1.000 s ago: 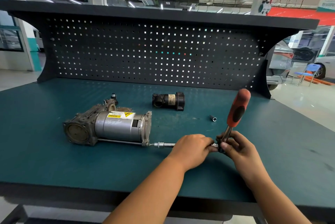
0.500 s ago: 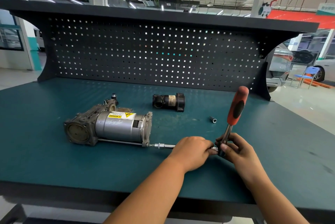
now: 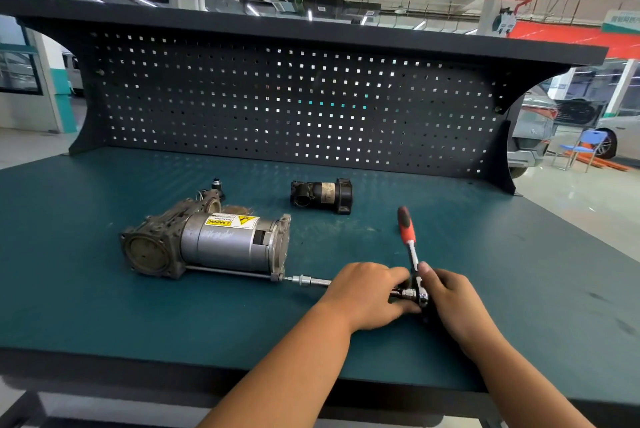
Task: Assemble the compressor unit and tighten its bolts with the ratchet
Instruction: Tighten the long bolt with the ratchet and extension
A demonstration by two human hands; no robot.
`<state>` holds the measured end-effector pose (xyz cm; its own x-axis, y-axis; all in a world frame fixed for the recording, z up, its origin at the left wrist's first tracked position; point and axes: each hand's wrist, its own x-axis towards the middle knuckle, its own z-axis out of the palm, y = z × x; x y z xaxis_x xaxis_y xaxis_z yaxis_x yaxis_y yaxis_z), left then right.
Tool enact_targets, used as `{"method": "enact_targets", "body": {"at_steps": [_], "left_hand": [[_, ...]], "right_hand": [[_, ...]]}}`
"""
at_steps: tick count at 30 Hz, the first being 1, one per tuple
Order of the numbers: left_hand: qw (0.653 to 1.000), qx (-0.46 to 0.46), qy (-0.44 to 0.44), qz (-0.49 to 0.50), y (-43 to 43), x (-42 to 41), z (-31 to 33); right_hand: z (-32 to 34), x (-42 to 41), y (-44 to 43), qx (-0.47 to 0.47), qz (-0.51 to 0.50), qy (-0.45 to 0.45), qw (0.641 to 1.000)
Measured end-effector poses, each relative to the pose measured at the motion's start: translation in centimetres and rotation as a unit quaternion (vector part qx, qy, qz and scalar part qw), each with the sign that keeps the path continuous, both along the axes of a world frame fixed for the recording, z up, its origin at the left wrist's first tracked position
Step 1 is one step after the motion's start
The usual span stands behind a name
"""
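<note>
Head view: on the green table (image 3: 104, 306), a steel extension bar (image 3: 308, 281) runs rightward from the grey cylindrical compressor unit (image 3: 221, 244) to the red-handled ratchet (image 3: 406, 228). The left hand (image 3: 363, 296) has its fingers curled round the bar, and the right hand (image 3: 450, 299) pinches the ratchet's head.

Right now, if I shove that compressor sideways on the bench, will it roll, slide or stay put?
Probably stays put: the compressor looks like cast metal with a steel motor can, so likely heavy for its size. Rolling seems unlikely, since its squarish end housing rests on the bench. A hard shove would more likely slide it.
</note>
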<state>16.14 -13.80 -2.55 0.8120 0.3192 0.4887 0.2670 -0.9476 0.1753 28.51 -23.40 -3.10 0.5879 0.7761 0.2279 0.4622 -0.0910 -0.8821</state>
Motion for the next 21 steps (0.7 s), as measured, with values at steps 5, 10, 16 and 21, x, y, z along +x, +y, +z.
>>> {"method": "enact_targets", "body": {"at_steps": [5,10,16,21], "left_hand": [[1.000,0.005,-0.014,-0.010,0.0,-0.1,0.2],[0.999,0.011,0.046,0.012,-0.2,0.3,0.0],[0.996,-0.007,0.083,0.025,0.0,0.6,-0.2],[0.997,-0.014,0.064,0.028,-0.1,0.5,0.0]], "right_hand": [[0.1,0.4,-0.2,0.026,0.035,0.091,0.995],[-0.1,0.6,-0.8,0.100,0.116,0.132,0.979],[-0.4,0.3,-1.4,0.140,0.146,0.090,0.975],[-0.3,0.0,-1.1,0.144,0.086,0.069,0.983]]}}
